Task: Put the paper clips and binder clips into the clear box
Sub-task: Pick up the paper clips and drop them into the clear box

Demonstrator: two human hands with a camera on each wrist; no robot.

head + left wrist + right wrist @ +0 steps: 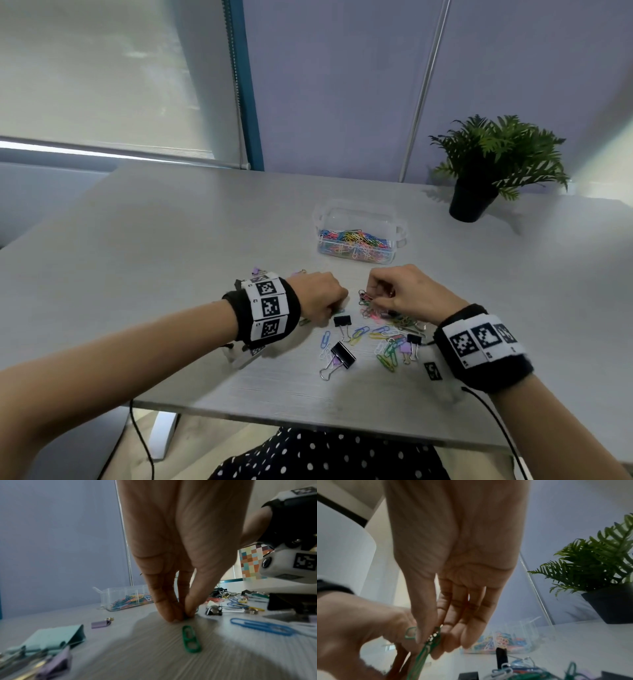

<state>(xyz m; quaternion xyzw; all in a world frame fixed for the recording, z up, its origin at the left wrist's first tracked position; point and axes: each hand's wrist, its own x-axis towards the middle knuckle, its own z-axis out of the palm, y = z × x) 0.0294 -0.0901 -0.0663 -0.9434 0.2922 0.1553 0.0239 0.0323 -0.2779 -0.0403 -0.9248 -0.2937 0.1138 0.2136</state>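
Note:
The clear box point(359, 236) point(126, 599) point(510, 641) stands open at the middle of the table, with several coloured paper clips in it. Loose paper clips point(380, 337) and black binder clips point(342, 354) lie near the front edge. My left hand point(337, 310) point(184, 614) pinches a small green paper clip against the table top with thumb and fingers. A green paper clip point(191, 639) lies just behind those fingertips. My right hand point(371, 301) point(428, 646) pinches a bunch of green and red paper clips just above the pile, close to the left hand.
A potted fern point(493, 164) point(599, 574) stands at the back right. A teal binder clip point(56, 635) and purple ones point(101, 624) lie left of my left hand. A blue paper clip point(260, 626) lies to its right. The table's front edge point(308, 421) is close to the clips.

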